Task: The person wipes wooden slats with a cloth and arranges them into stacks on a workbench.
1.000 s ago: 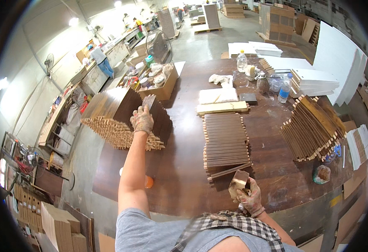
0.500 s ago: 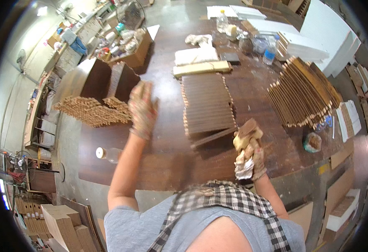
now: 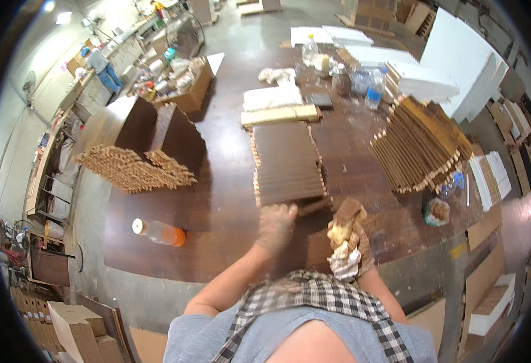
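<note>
My left hand (image 3: pixel 276 230), in a patterned work glove and a little blurred, closes on the left end of a loose dark brown wooden slat (image 3: pixel 315 207). This slat lies slanted at the near end of a row of brown slats (image 3: pixel 286 160) with pale ends, packed side by side. In my right hand (image 3: pixel 364 251), also gloved, are a yellowish sponge (image 3: pixel 340 233) stained brown on top and a crumpled white cloth (image 3: pixel 344 264). They are just right of the loose slat.
Stacked brown slats (image 3: pixel 138 145) stand at the left, with a fanned stack (image 3: pixel 420 148) at the right. A bottle of orange liquid (image 3: pixel 162 233) lies near the left front. Behind are a pale wood strip (image 3: pixel 279 115), a cluttered cardboard box (image 3: pixel 196 91), a water bottle (image 3: pixel 375 89) and white panels (image 3: pixel 423 81).
My left hand has moved from the left stack to the near end of the middle row. The right hand still holds the sponge and cloth. The view has shifted slightly.
</note>
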Available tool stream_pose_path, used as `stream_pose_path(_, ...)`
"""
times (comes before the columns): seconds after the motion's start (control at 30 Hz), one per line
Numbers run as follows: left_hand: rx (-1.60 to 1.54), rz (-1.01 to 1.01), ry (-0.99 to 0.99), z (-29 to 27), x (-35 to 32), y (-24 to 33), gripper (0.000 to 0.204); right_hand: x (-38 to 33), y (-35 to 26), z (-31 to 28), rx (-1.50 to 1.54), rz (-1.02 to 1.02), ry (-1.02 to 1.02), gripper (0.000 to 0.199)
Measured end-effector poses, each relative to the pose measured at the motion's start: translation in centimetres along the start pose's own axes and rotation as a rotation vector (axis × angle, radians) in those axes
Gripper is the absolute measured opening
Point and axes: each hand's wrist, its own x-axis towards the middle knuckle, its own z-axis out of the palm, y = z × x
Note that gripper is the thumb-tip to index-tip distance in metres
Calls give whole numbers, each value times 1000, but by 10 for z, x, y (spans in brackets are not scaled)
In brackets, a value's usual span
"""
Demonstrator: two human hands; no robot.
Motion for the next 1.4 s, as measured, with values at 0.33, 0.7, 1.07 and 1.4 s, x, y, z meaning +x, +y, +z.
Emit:
stream_pose_path(0.33,-117,80,-310,19,12,26,67,-14,3,-5,277,118,-149,61)
stream_pose_path(0.7,-1612,-368,-279,-3,-67,0,60,-11,16,-4,74,121,-200,58)
stream_pose_path(1.07,-2668,-600,-87,-46,-103,-19,47,-3,55,60,-456,-193,-114,38)
stream_pose_path(1.4,-2189,-320,90,-40,-112,-43,77,-12,76,156,-1171,-300,-491,54)
